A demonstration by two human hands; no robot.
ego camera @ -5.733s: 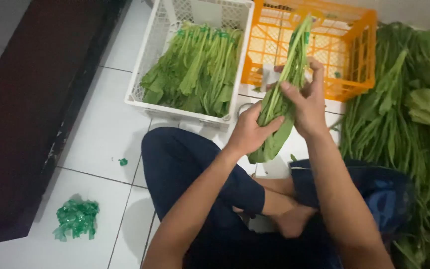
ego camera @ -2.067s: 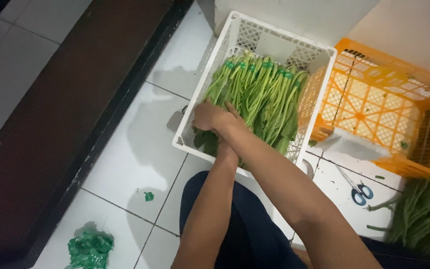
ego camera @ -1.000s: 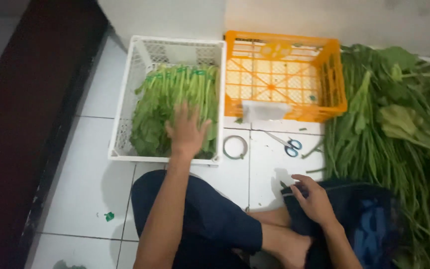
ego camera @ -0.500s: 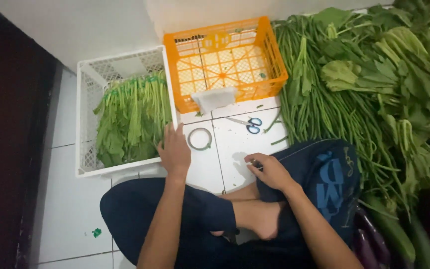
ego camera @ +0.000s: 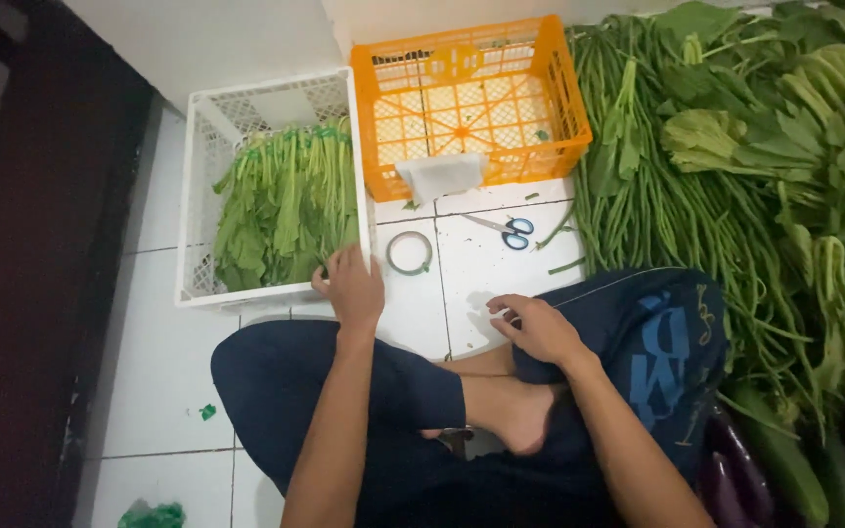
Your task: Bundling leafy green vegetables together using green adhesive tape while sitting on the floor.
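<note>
Greens lie bundled in the white crate, stems pointing away from me, leaf tips just beyond my left hand; that hand rests palm down at the crate's near corner, fingers loosely together and curled over the rim, pinching nothing as far as I can see; my right hand sits on the tile beside my knee, fingers lightly bent and slightly spread, holding nothing I can make out; a roll of tape lies just past the left fingertips, and scissors further out between both hands, in front of the orange crate; I judge the likeliest slip is the left hand catching the crate's edge and dragging it, spilling or crushing the leaves nearest the fingers; another risk is groping for the scissors blind and meeting the blades; the loose pile of long beans to the right of my right fingers could tangle a sleeve or knee and scatter.
</note>
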